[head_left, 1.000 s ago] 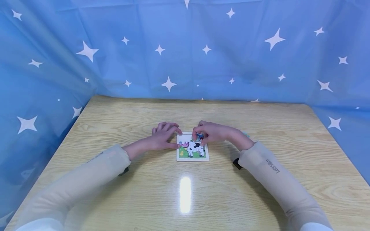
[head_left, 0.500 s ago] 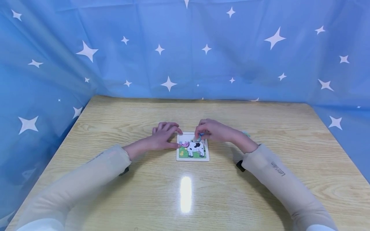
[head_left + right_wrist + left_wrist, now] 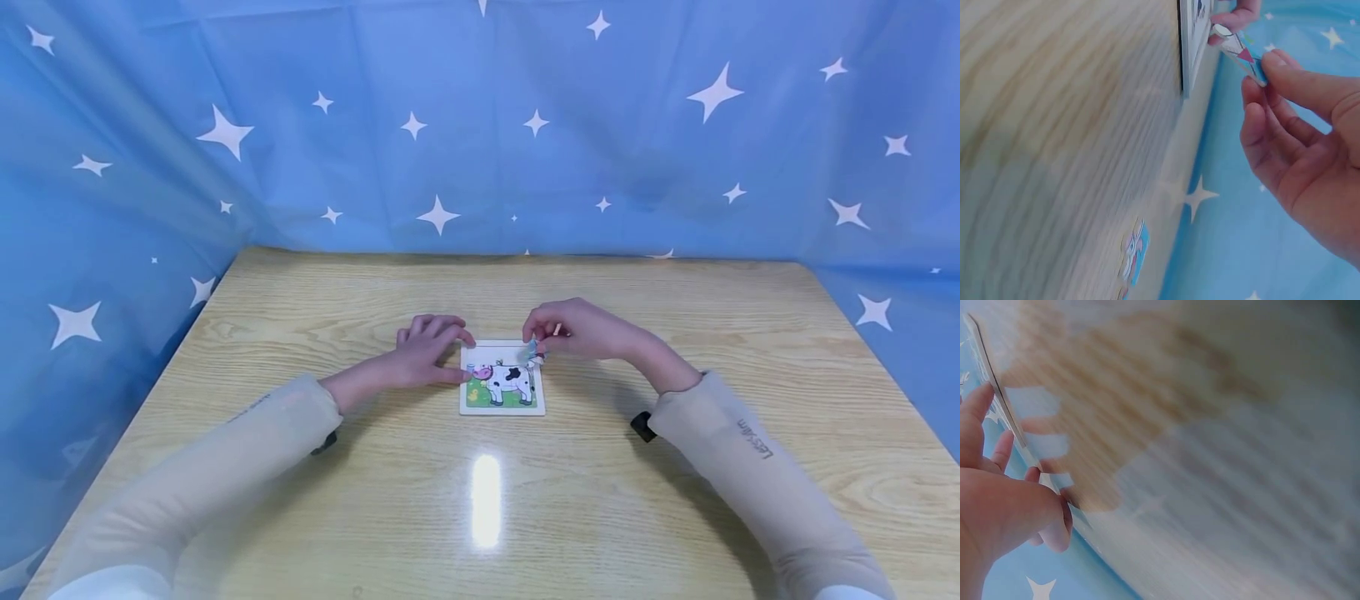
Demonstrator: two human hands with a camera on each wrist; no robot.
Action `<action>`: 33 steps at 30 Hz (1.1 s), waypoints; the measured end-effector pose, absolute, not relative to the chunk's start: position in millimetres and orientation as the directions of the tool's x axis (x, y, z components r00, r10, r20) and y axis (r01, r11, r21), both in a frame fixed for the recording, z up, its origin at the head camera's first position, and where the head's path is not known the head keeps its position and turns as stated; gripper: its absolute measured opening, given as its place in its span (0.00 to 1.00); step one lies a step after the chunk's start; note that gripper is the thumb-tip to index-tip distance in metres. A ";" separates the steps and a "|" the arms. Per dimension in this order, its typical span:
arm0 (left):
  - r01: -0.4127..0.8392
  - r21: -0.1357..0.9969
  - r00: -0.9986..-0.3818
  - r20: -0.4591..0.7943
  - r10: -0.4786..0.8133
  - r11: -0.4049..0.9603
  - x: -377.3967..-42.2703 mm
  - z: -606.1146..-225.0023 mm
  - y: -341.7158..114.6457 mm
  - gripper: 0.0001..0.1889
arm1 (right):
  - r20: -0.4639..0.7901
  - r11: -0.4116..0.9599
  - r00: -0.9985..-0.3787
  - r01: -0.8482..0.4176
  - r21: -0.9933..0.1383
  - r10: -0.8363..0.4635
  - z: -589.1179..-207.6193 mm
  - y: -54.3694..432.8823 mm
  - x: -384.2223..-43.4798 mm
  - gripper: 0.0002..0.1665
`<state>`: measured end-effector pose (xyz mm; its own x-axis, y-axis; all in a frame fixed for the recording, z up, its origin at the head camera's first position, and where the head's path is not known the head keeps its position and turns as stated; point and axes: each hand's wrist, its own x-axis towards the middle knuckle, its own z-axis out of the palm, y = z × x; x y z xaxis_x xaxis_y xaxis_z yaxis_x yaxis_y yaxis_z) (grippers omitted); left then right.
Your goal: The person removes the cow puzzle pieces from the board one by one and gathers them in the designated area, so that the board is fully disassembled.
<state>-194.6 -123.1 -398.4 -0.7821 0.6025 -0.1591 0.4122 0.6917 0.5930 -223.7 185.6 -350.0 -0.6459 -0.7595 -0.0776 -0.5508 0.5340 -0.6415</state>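
Observation:
A square jigsaw board (image 3: 502, 411) with a cow picture (image 3: 510, 382) lies mid-table; its upper part shows bare white. My left hand (image 3: 427, 357) rests at its left side, thumb on the left edge and index finger at the top left corner. Over the board's upper right corner, my right hand (image 3: 592, 330) pinches a jigsaw piece (image 3: 1241, 51) between thumb and fingers. That piece looks blue, white and red and is tilted. In the left wrist view the left fingers (image 3: 974, 422) touch the board's edge (image 3: 997, 387).
Another jigsaw piece (image 3: 1135, 253) with a blue background lies on the wooden table (image 3: 360, 500), and part of one more shows below it in the right wrist view. A blue star-patterned cloth (image 3: 480, 125) stands behind the table and along its sides.
My right hand has lifted and drawn right with the jigsaw piece, from over the board's upper middle to its upper right corner. The left hand has stayed in place.

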 end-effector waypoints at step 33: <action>0.402 0.594 -0.777 -0.182 0.603 0.697 -193.1 -396.9 -122.9 0.27 | -0.205 0.637 -0.709 -0.418 -0.648 -0.674 -329.7 252.3 -221.1 0.04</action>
<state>-193.1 -122.9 -396.9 -0.7769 0.6029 -0.1816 0.4022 0.6970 0.5937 -221.1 252.3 -329.7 -0.7094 -0.6743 -0.2054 -0.4181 0.6371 -0.6475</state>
